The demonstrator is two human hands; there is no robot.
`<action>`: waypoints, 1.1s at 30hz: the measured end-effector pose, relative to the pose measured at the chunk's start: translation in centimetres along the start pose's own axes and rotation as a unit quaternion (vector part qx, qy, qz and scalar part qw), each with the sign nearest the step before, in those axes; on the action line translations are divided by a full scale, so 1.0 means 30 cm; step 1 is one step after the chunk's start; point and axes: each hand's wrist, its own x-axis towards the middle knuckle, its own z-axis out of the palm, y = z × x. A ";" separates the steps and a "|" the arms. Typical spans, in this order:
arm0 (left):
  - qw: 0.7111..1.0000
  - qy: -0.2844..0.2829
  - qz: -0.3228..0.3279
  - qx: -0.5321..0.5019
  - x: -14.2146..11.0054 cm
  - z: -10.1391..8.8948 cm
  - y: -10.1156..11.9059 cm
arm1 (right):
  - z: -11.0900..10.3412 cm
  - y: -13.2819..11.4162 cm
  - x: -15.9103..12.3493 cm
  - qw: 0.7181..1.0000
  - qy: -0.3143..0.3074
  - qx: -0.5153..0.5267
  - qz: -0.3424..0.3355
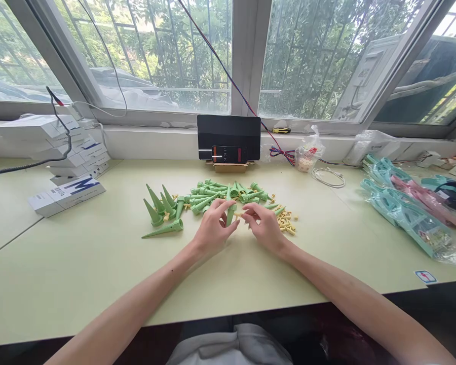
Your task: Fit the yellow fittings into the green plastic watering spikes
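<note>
My left hand (215,226) is closed around a green plastic cone-shaped spike (231,215), its narrow end pointing down. Between the fingertips of my right hand (265,226) is a small yellow plug (237,215), held against or very near the side of the spike; I cannot tell if it is inserted. Behind both hands lies a heap of green spikes (209,191). Several more spikes (160,205) stand or lie to the left, one on its side (163,229). A pile of small yellow plugs (286,223) is just right of my right hand.
At the back, a phone (229,154) leans on a dark tablet (228,131) on a stand. White boxes (66,196) are stacked left. Bagged teal and pink plastic items (410,208) lie right, near a coiled white cable (328,177) and a bagged cup (307,154).
</note>
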 end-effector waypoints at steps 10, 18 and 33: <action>1.000 -0.005 0.001 -0.015 -0.003 0.003 0.002 | -0.003 -0.001 -0.002 0.999 -0.020 0.022 0.014; 1.000 0.000 0.002 -0.015 -0.004 0.005 0.008 | -0.002 0.002 -0.002 0.999 -0.034 0.019 0.019; 1.000 -0.001 0.010 -0.017 -0.006 0.003 0.009 | -0.001 -0.004 -0.002 0.999 -0.034 -0.017 0.007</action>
